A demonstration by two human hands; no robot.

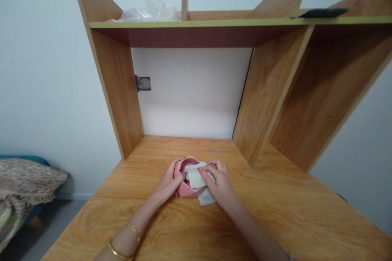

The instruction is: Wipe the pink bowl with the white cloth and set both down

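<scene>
A pink bowl-like container [187, 191] with a wavy rim is tilted over the wooden desk, its opening facing me. My left hand [172, 180] grips its left side, thumb over the rim and fingers behind. My right hand [218, 179] pinches a pale grey-white cloth [196, 176] between thumb and fingers at the container's right side. Part of the cloth lies inside the opening, and a loose end hangs below the right rim. The right hand's farther fingers are partly hidden behind the cloth.
A wooden desk [147, 228] carries a shelf unit [196, 34] with upright side panels. Clear plastic bags [150, 11] and a dark flat item [324, 13] lie on the shelf. An open socket box [143, 83] shows in the wall. A patterned blanket [27, 183] covers furniture at left.
</scene>
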